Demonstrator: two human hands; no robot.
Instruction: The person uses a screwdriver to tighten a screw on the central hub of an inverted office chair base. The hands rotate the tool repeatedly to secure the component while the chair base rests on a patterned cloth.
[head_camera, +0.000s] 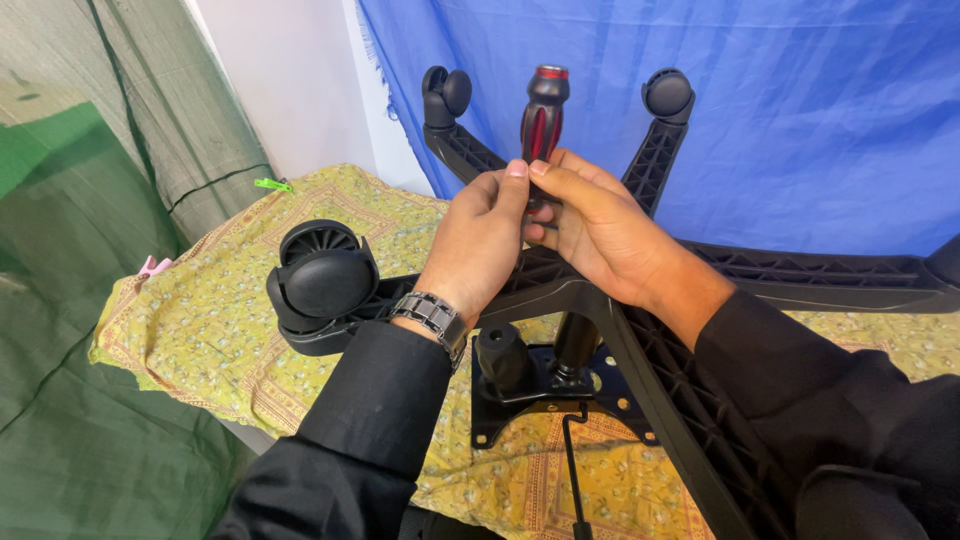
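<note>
Screwdriver held upright above the hub of an upturned black chair base, red-and-black handle uppermost, lower part hidden behind the fingers. Left hand closed around the tool from the left, thumb and forefinger pinched on the lower handle; metal watch at the wrist. Right hand closed on the same tool from the right, fingertips touching those of the left. Both hands clamped together on the shaft zone, directly over the base centre. Tip not visible. Large caster just left of the left wrist. Two smaller casters on raised arms flanking the handle. Base resting on a yellow patterned cloth.
</note>
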